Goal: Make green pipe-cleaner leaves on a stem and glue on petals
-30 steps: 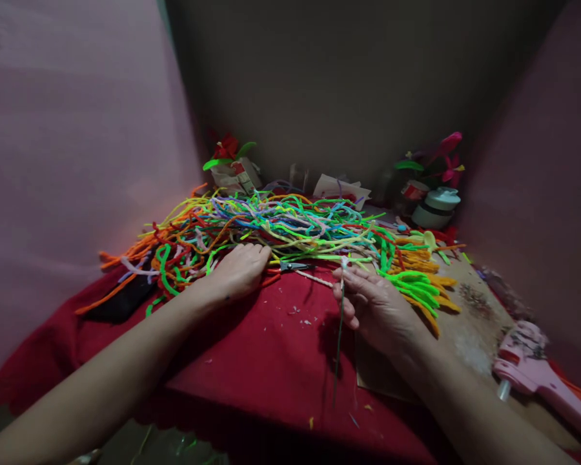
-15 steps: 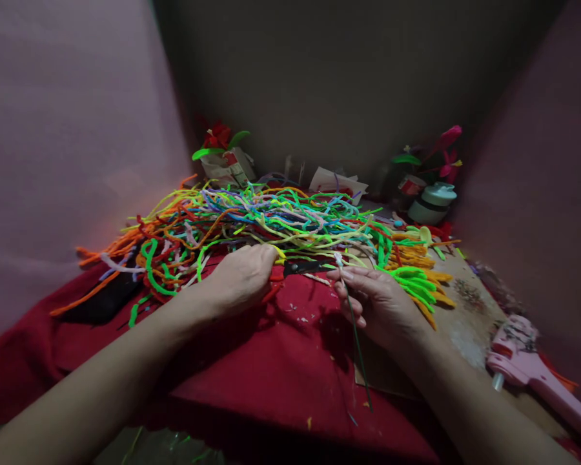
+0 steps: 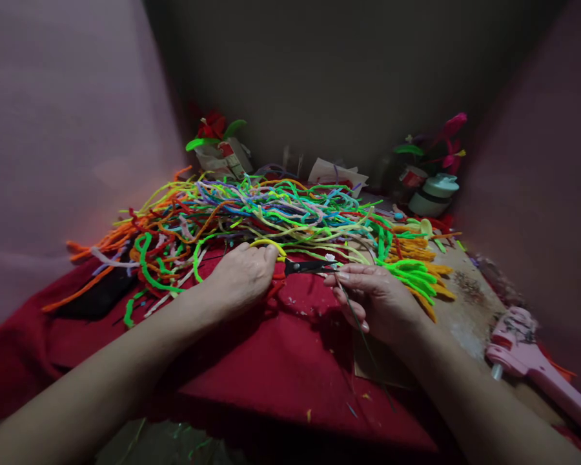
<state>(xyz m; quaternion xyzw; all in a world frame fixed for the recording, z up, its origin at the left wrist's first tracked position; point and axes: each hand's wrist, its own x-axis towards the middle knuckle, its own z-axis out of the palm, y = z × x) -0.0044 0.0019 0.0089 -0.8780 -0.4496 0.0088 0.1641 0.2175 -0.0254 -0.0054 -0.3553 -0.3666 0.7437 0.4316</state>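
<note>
My left hand (image 3: 244,278) is closed round the yellow and red handles of a pair of scissors (image 3: 303,266), whose dark blades point right. Between the thumb and fingers of my right hand (image 3: 368,287) is a thin dark green wire stem (image 3: 352,310) that slants down to the right. A small white tip (image 3: 330,258) shows at its upper end, right at the scissor blades. Whether the blades touch it I cannot tell. Behind both hands lies a big tangle of coloured pipe cleaners (image 3: 281,213).
A red cloth (image 3: 271,374) with small scraps covers the table. Bright green (image 3: 414,278) and orange pipe-cleaner pieces lie right of my hand, near a pink glue gun (image 3: 523,355). A black flat object (image 3: 94,297) lies left; a lidded jar (image 3: 436,194) stands back right.
The scissor blades now reach the white tip beside my right fingertips. The lower end of the wire stem has swung to the right. The view has shifted slightly.
</note>
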